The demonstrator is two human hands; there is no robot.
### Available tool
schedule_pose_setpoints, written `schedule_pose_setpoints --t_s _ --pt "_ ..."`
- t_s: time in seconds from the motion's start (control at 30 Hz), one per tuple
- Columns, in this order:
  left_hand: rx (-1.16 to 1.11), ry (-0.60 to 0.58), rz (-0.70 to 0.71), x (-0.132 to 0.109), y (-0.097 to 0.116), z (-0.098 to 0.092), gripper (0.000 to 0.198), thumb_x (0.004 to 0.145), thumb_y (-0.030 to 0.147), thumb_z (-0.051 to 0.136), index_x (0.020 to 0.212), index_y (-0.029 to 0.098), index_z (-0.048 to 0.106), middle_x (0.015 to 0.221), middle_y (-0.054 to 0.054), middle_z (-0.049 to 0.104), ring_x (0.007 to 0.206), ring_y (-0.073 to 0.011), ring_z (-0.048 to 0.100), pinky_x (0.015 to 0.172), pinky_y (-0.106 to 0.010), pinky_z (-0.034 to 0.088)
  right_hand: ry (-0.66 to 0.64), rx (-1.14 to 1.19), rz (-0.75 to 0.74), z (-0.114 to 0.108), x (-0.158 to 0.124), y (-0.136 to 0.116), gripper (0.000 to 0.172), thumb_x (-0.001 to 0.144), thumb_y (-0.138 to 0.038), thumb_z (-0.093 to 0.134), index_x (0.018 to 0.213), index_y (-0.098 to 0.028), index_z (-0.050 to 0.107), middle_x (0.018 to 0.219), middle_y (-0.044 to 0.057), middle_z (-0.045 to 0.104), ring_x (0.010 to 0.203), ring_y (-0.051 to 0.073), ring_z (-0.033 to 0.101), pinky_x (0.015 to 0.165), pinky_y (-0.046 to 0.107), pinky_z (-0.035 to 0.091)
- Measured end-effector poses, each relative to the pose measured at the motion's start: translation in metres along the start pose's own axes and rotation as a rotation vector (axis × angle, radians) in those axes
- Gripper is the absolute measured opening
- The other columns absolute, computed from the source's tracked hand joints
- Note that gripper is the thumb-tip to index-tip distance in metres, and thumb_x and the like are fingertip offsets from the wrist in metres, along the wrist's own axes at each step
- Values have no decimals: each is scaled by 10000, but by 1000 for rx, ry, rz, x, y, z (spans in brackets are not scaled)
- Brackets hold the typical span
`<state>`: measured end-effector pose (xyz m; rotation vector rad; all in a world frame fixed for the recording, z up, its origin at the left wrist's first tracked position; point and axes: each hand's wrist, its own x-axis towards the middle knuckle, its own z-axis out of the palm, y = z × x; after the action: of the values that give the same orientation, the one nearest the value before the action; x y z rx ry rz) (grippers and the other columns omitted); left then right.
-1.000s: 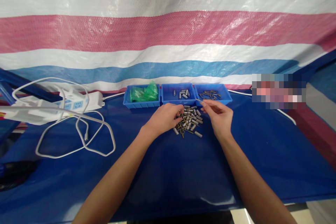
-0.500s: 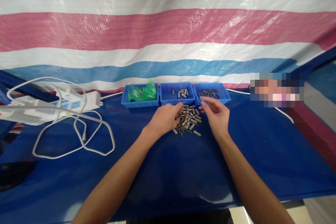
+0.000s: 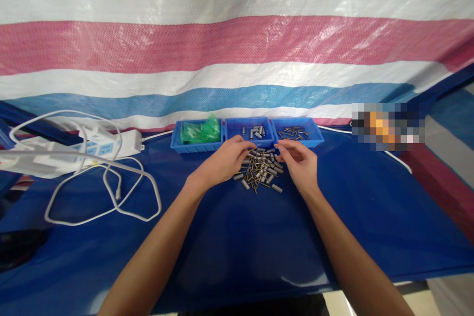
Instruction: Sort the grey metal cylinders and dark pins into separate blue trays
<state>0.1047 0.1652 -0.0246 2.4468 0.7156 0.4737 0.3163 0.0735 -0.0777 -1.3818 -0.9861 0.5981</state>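
A mixed pile of short grey metal cylinders and thin brass-coloured pins (image 3: 261,170) lies on the blue table. At its upper left edge is my left hand (image 3: 227,160), its thumb and forefinger pinched together; whatever sits between the tips is too small to make out. My right hand (image 3: 301,163) hovers at the pile's upper right, just in front of the right bin, also with thumb and fingertips closed. What those tips hold cannot be made out. Behind the pile stand a middle blue bin (image 3: 237,123) with several cylinders and a right blue bin (image 3: 314,133) with several thin pins.
A left blue bin (image 3: 196,147) holds green plastic bags (image 3: 211,130). White power strips (image 3: 129,142) and a looped white cable (image 3: 159,197) lie on the left of the table (image 3: 237,256). A striped tarp (image 3: 237,44) hangs behind. A blurred patch covers something at right.
My left hand has drawn back from over the pile toward its upper left, uncovering more pieces. My right hand has shifted slightly left, its fingertips closer together.
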Motion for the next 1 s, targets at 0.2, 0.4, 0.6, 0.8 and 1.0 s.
schedule_pose_setpoints --t_s 0.2,0.4,0.6,0.8,1.0 --pt "-105 47 -19 1 5 -2 182 962 121 533 1013 176 699 965 -44 725 888 -186 679 871 -328 543 -46 4 -2 0 -1 3 288 865 -468 777 1024 -228 778 981 65 798 688 190 720 673 348 611" --pt "-353 98 -102 2 7 3 47 886 175 690 926 186 711 846 -6 787 778 -160 741 809 -284 570 -169 59 22 0 -4 0 265 871 -446 782 1055 -255 772 940 41 798 698 184 715 698 341 607" --pt "-495 176 -233 5 9 6 187 873 321 751 798 156 707 755 -46 776 689 -166 726 648 -248 534 -294 121 28 -1 -6 -2 320 844 -428 820 1106 -252 767 963 51 805 794 204 749 720 333 619" --pt "-532 188 -263 6 11 11 367 921 448 692 702 166 603 632 -19 703 558 -120 602 532 -216 416 -367 215 100 1 -9 -5 340 801 -401 873 1099 -266 782 950 41 816 821 200 767 767 335 640" --pt "-499 155 -258 7 14 15 409 952 476 637 685 168 587 602 -3 666 547 -112 557 539 -217 387 -317 301 175 5 -9 -3 267 723 -368 928 944 -259 824 868 24 818 736 187 764 723 328 658"
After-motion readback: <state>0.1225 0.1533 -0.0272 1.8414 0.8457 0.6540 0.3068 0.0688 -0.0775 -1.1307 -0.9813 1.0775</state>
